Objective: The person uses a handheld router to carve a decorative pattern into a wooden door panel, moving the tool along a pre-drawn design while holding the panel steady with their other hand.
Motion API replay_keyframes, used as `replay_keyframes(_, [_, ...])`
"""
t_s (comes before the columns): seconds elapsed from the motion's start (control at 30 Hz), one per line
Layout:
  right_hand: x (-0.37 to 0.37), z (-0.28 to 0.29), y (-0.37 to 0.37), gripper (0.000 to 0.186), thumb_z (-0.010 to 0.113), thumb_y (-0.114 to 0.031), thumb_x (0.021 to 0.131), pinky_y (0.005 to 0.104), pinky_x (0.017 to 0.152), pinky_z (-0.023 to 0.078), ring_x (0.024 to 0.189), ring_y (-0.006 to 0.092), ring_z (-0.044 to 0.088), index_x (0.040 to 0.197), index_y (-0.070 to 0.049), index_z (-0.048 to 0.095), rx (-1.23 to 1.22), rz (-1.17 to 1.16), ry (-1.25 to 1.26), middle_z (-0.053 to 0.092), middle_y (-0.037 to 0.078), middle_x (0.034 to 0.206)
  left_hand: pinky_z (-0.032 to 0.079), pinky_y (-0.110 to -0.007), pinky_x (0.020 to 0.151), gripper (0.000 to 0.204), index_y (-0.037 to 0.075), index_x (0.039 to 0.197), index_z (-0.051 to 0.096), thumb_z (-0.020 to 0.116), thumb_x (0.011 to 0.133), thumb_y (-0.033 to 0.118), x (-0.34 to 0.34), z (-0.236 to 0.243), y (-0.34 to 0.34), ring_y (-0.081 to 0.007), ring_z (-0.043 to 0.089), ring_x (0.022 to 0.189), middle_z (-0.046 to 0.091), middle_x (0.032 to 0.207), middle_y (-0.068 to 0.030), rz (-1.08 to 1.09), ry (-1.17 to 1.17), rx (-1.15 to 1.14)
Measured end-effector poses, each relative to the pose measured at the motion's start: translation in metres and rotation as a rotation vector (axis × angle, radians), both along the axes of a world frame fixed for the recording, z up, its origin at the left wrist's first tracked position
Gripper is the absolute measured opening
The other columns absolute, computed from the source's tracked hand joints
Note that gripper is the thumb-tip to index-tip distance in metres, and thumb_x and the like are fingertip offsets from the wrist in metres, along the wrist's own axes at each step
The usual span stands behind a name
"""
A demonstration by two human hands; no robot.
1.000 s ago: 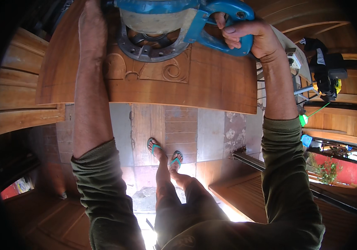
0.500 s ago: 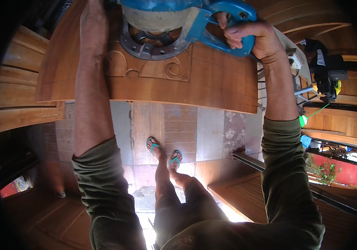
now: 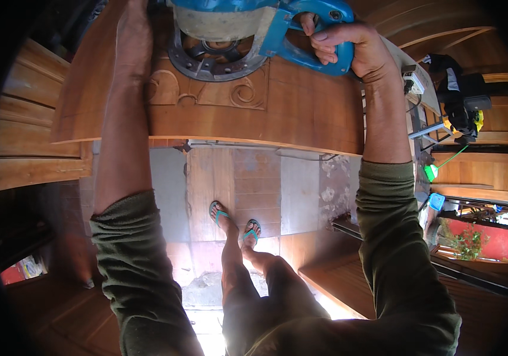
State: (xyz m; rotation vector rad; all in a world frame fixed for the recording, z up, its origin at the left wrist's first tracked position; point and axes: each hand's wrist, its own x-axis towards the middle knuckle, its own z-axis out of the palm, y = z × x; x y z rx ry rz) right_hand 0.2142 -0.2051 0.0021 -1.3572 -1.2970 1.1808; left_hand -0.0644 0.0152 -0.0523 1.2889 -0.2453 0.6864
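At the top, my right hand (image 3: pixel 355 50) is closed round the loop handle of a blue power tool (image 3: pixel 266 29), which looks like a router with an open metal ring base. The tool stands on a curved wooden board (image 3: pixel 292 113) beside carved scrollwork (image 3: pixel 242 92). My left hand (image 3: pixel 132 26) reaches up beside the tool's left side; its fingers run into the top edge and are hidden, so what it grips is unclear.
Wooden panels (image 3: pixel 40 136) line the left, and more (image 3: pixel 476 166) stand right. A metal-framed stand (image 3: pixel 426 130) holds dark items (image 3: pixel 456 89). A green broom (image 3: pixel 432 172) and blue dustpan (image 3: pixel 436 202) are beside it. My sandalled feet are on the patchwork floor (image 3: pixel 292 196).
Both arms and the tool sit slightly higher and further left in the picture. The board's front edge also shows a little higher, with more floor visible beneath it. The right hand keeps its hold.
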Motion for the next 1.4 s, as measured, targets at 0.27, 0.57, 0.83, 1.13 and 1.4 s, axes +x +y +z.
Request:
replay_keyframes(0.27, [-0.021, -0.002, 0.004, 0.025, 0.076, -0.006, 0.080, 0.0266, 0.052, 0.044, 0.055, 0.0142, 0.057, 0.101, 0.003, 0.067, 0.027, -0.110, 0.174, 0.064, 0.007, 0.071, 0.051, -0.035, 0.097, 0.071, -0.002, 0.142, 0.054, 0.043, 0.106, 0.058, -0.010, -0.047, 0.047, -0.0223, 0.061, 0.117, 0.063, 0.133, -0.0134, 0.485, 0.132, -0.329])
replay_keyframes(0.57, [0.002, 0.003, -0.002, 0.021, 0.070, -0.011, 0.081, 0.0274, 0.052, 0.040, 0.053, 0.0119, 0.046, 0.096, -0.003, 0.059, -0.054, 0.043, 0.280, 0.049, 0.001, 0.065, 0.047, -0.038, 0.104, 0.070, 0.000, 0.142, 0.056, 0.042, 0.105, 0.059, 0.034, -0.002, -0.027, -0.0249, 0.062, 0.119, 0.064, 0.133, -0.0143, 0.736, 0.221, -0.095])
replay_keyframes(0.83, [0.007, -0.004, -0.009, 0.020, 0.069, -0.011, 0.083, 0.0276, 0.051, 0.036, 0.054, 0.0123, 0.044, 0.098, -0.004, 0.060, -0.031, -0.002, 0.237, 0.048, 0.001, 0.065, 0.047, -0.039, 0.101, 0.075, 0.001, 0.143, 0.056, 0.044, 0.103, 0.064, 0.042, -0.019, -0.011, -0.0243, 0.062, 0.116, 0.064, 0.130, -0.0143, 0.762, 0.287, -0.065])
replay_keyframes(1.13, [-0.007, -0.004, 0.001, 0.020, 0.072, -0.011, 0.081, 0.0270, 0.051, 0.041, 0.054, 0.0138, 0.049, 0.098, -0.003, 0.062, -0.028, 0.067, 0.250, 0.051, 0.003, 0.065, 0.041, -0.037, 0.106, 0.074, -0.002, 0.143, 0.056, 0.044, 0.103, 0.059, 0.027, -0.018, -0.004, -0.0239, 0.056, 0.125, 0.061, 0.138, -0.0145, 1.001, 0.253, 0.035])
replay_keyframes(1.4, [-0.009, -0.005, -0.001, 0.024, 0.072, -0.019, 0.081, 0.0252, 0.054, 0.038, 0.053, 0.0085, 0.046, 0.095, -0.002, 0.063, 0.062, 0.018, 0.000, 0.050, -0.001, 0.063, 0.030, -0.034, 0.118, 0.072, -0.007, 0.147, 0.051, 0.043, 0.105, 0.050, 0.019, -0.012, -0.012, -0.0256, 0.046, 0.143, 0.053, 0.153, -0.0160, 0.992, 0.305, 0.006])
